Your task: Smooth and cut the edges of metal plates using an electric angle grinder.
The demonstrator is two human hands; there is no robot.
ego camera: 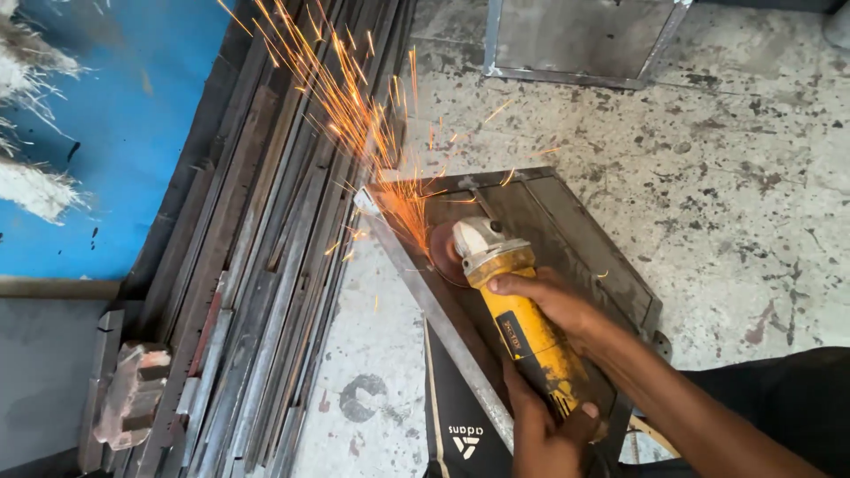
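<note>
A yellow angle grinder (522, 323) with a grey head presses its disc (443, 252) against the edge of a flat metal frame panel (567, 221) lying on the floor. Orange sparks (354, 115) fly up and to the left from the contact point. My right hand (558, 301) wraps over the front of the grinder's body, near the head. My left hand (540, 429) grips the rear of the grinder's body, thumb on top. My forearm comes in from the lower right over dark trousers.
A stack of long steel bars and strips (266, 248) lies along the left, beside a blue wall (115, 133). A pinkish clamp-like object (133, 394) sits on the bars. Another metal frame (575, 44) rests on the stained concrete floor (744, 177). A black bag (460, 416) lies below the panel.
</note>
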